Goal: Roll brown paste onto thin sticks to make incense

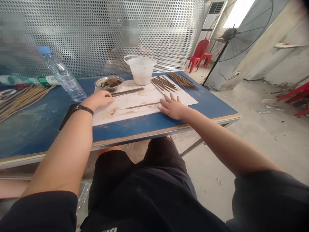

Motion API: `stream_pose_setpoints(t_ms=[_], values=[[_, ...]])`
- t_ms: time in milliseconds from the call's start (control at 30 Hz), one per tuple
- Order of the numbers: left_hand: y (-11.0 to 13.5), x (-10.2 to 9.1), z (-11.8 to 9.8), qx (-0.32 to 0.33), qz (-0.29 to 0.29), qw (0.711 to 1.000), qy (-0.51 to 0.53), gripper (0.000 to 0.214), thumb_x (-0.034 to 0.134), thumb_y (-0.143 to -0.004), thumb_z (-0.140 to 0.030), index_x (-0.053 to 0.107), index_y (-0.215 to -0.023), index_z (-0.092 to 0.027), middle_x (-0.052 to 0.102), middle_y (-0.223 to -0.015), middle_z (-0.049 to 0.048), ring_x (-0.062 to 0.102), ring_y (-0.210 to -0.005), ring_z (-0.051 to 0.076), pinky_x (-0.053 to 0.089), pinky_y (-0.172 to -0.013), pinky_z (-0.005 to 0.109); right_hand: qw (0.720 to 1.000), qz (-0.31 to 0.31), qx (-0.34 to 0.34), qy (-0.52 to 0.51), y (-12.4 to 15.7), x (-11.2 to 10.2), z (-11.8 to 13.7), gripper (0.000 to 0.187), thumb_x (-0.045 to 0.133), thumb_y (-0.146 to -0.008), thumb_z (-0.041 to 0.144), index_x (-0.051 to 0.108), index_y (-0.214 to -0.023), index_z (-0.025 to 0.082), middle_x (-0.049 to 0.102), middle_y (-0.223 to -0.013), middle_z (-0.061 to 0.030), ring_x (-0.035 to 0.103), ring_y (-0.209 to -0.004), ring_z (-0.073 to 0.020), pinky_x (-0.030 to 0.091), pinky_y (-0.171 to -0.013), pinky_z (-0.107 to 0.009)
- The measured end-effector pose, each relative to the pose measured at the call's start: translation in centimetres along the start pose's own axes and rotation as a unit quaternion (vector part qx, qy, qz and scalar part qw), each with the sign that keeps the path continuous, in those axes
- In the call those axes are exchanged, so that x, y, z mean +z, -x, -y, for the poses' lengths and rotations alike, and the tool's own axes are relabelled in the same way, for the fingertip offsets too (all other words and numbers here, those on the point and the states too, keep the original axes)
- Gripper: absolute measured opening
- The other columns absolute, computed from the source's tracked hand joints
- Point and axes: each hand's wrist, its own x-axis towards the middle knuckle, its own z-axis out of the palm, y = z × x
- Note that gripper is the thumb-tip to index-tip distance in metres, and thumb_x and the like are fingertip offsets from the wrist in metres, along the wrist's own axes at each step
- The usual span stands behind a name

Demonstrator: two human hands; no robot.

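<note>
Hands rest palm-down on a white board (185, 98) laid across a blue worktop (207, 108), with a single thin stick (142, 105) lying flat on the board between them. The right hand (172, 107) is open, fingers spread, its fingertips touching the stick's right end and gripping nothing. The left hand (98, 100) sits loosely curled beyond the stick's left end, close to a dark bundle of sticks (127, 92); whether it pinches anything cannot be told. A metal bowl (98, 84) of brown paste stands just behind the left hand, seemingly kept within easy reach, and the smeared board appears to spare the worktop from the mess. A white bucket (141, 71) stands at the board's far edge, with darker sticks (164, 83) fanned out beside it, apparently kept apart from the pale sticks (21, 98) heaped at far left. A water bottle (64, 77) stands before a perforated metal screen (96, 32).
</note>
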Motion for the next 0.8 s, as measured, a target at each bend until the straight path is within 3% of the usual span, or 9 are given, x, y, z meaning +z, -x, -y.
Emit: stream_pose_setpoints(t_ms=[133,400,533,700,800], values=[[0.5,-0.4,-0.3,-0.006,0.035,0.999,-0.006,0.043,0.068,-0.084,-0.061,0.073,-0.107,-0.025,0.076,-0.116,0.0114,0.065,-0.089,0.028,0.044,-0.068,0.034,1.000,-0.013,-0.021,-0.018,0.1,-0.4,-0.1,0.094,0.016,-0.100,0.079,0.044,-0.164,0.016,0.018,-0.179,-0.0128,0.000,-0.163,-0.0504,0.006,-0.127,-0.078],[1.6,-1.1,-1.1,0.011,0.053,0.998,-0.025,0.050,0.061,-0.090,-0.062,0.070,-0.115,-0.019,0.074,-0.120,0.0114,0.058,-0.090,0.022,0.041,-0.071,0.031,0.998,-0.024,-0.034,-0.047,4.0,-0.7,-1.3,0.085,0.026,-0.102,0.076,0.048,-0.163,0.020,0.024,-0.178,-0.0133,0.004,-0.164,-0.0489,0.006,-0.127,-0.077],[2.1,-1.8,-1.8,0.036,0.060,0.997,-0.024,0.054,0.067,-0.081,-0.067,0.074,-0.110,-0.022,0.076,-0.121,0.0114,0.065,-0.092,0.026,0.045,-0.070,0.031,0.996,-0.045,-0.038,-0.068,3.5,-0.3,-1.9,0.081,0.034,-0.103,0.074,0.054,-0.158,0.018,0.027,-0.176,-0.0171,0.012,-0.164,-0.0482,0.017,-0.128,-0.073],[2.9,-2.7,-2.9,0.148,0.161,0.976,-0.016,0.056,0.078,-0.064,-0.071,0.078,-0.099,-0.028,0.079,-0.112,0.0078,0.071,-0.096,0.030,0.051,-0.076,0.032,0.994,-0.083,-0.028,-0.061,1.7,-0.1,-2.1,0.066,0.045,-0.104,0.064,0.067,-0.141,0.014,0.043,-0.168,-0.0216,0.028,-0.160,-0.0474,0.031,-0.124,-0.066],[3.2,-2.8,-3.2,0.174,0.194,0.965,-0.034,0.053,0.080,-0.060,-0.069,0.079,-0.094,-0.028,0.080,-0.106,0.0062,0.072,-0.093,0.029,0.052,-0.076,0.033,0.992,-0.104,-0.020,-0.064,1.0,-0.1,-2.1,0.055,0.049,-0.104,0.056,0.072,-0.129,0.012,0.052,-0.161,-0.0238,0.040,-0.155,-0.0454,0.039,-0.120,-0.060]])
